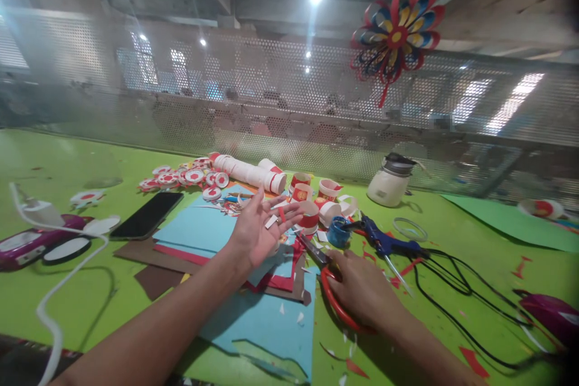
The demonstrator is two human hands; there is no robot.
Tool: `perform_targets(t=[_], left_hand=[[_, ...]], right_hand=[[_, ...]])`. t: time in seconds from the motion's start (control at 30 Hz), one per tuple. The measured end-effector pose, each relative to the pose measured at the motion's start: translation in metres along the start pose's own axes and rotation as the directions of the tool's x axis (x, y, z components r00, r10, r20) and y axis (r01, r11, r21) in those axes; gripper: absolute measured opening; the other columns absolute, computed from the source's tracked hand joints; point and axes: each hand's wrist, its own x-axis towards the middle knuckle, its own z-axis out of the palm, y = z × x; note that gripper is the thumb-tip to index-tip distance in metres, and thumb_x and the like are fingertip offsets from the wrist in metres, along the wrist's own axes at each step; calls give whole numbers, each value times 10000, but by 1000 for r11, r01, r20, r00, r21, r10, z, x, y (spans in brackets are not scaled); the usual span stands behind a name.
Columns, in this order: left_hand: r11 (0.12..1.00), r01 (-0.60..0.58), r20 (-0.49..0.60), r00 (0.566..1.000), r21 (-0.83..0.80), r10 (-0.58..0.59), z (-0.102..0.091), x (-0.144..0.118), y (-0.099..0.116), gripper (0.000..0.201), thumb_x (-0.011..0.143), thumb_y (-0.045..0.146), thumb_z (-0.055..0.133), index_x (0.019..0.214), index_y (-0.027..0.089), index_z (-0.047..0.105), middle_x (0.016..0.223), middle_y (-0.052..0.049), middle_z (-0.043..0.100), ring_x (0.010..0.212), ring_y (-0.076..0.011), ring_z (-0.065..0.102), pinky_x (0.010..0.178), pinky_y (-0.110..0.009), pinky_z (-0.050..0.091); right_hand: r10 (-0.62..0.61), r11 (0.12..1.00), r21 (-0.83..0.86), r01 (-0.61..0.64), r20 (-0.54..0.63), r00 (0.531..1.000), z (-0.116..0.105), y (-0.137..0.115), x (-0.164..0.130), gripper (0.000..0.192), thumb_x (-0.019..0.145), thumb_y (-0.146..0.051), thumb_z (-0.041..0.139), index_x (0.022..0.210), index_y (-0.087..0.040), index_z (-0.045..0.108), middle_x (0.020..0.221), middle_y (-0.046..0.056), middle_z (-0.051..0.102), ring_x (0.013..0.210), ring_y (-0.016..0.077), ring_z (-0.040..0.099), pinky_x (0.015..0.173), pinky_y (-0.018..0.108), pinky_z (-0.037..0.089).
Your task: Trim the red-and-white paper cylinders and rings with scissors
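Note:
My left hand is palm up over the papers with its fingers stretched out. A small white paper scrap and a bit of red lie against its fingers. My right hand is wrapped round the orange-red handles of a pair of scissors, whose blades point up and left toward the left fingers. Beneath both hands are light blue sheets, with red and brown sheets under them. Cut paper cup rings stand just beyond my left fingers, beside a small blue round container.
A blue glue gun with black cable lies right of the scissors. Behind stand a cream jug and a row of stacked paper cups. Red-and-white paper discs, a phone and a white cable are left. A paper flower hangs above.

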Motion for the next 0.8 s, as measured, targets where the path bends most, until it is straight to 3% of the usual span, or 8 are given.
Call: perform_targets(t=[0.23, 0.37, 0.47, 0.57, 0.67, 0.8], left_hand=[[999, 40, -26, 999, 28, -39, -2, 2, -5, 490, 847, 498, 444, 1042, 49, 470, 1052, -285, 583, 989, -325, 613, 868, -444, 502], [998, 53, -2, 999, 25, -53, -3, 1, -7, 474, 846, 491, 454, 1054, 65, 467, 1044, -267, 590, 988, -316, 613, 866, -443, 503], [998, 65, -3, 998, 26, -65, -2, 0, -9, 457, 855, 476, 444, 1056, 66, 465, 1026, -260, 595, 977, -313, 617, 855, -450, 506], [996, 74, -8, 997, 40, -73, 0, -2, -13, 451, 858, 470, 440, 1045, 60, 471, 1003, -255, 600, 953, -312, 624, 832, -455, 510], [994, 92, 18, 995, 52, -93, 1, -4, -17, 434, 858, 465, 444, 1028, 68, 485, 986, -241, 609, 921, -292, 634, 810, -434, 517], [993, 107, 21, 994, 47, -108, 2, -6, -21, 447, 846, 491, 448, 1014, 80, 501, 928, -206, 629, 838, -255, 650, 730, -381, 535]], right_hand=[[-70, 989, -132, 73, 27, 997, -5, 4, -6, 213, 834, -283, 443, 916, -216, 628, 811, 90, 661, 695, 245, 618, 541, 295, 276], [-90, 986, -138, 95, 39, 995, -12, 6, -6, 229, 784, -325, 551, 972, -240, 651, 816, 93, 663, 729, 271, 613, 560, 301, 307], [-93, 996, -4, 93, 18, 996, -22, 2, -5, 287, 788, -358, 579, 1043, -245, 648, 861, 88, 661, 753, 249, 607, 597, 296, 352], [-110, 969, 208, 132, -115, 987, -33, -6, -4, 284, 852, -343, 519, 1067, -202, 642, 864, 78, 654, 744, 194, 580, 635, 278, 383], [-174, 909, 338, 244, -224, 959, -41, -17, -2, 214, 853, -295, 534, 969, -172, 664, 764, 42, 639, 667, 149, 538, 617, 255, 382], [-261, 841, 407, 357, -273, 926, -43, -35, 7, 140, 844, -217, 541, 878, -189, 674, 734, 9, 638, 615, 116, 502, 588, 233, 362]])
